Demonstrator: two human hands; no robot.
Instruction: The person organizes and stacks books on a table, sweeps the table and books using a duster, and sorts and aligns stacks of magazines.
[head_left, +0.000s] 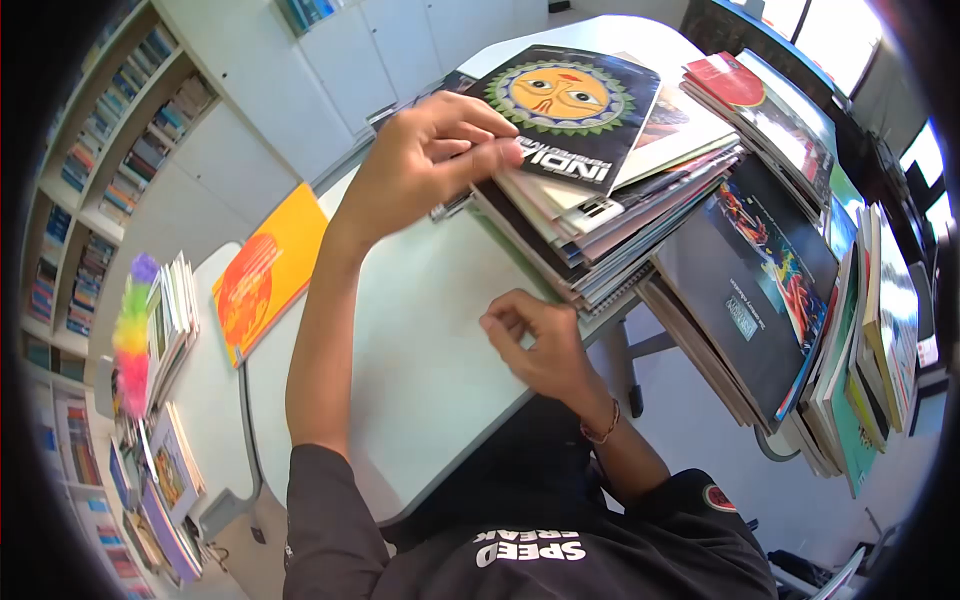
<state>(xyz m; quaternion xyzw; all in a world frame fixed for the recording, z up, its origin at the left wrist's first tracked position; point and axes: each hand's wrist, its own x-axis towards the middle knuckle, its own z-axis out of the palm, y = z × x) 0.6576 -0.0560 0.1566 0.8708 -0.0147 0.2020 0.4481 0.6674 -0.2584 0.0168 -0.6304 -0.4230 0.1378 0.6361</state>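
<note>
Magazine [575, 100], dark cover with a sun face and the title INDIA: we find it on top of the pile [610, 245], just beyond and to the right of the left hand [435, 165]. It sits askew to the papers beneath it.

We note the left hand at the near-left edge of the magazine, thumb and fingers narrow, the thumb tip over the edge. The hand hides that corner, so we cannot tell whether the cover is pinched or merely touched. The right hand [545, 345] is just beside the near corner of the pile, fingers loosely curled with a gap to the thumb; we see nothing in it.

Between the hands is bare surface [410, 365]. The orange book [272, 265] lies left of the left forearm. The black book [700, 290] lies to the right of the right hand, on its own stack.

On handling, we judge that the left hand does best with the thumb above and the fingers below the whole magazine, lest loose leaves or the sheet underneath come along. The right hand would serve well as a steady against the near side of the pile, whose edges are uneven and could slip. We advise supporting the magazine near its middle, since a thin cover held by one corner may bend.
</note>
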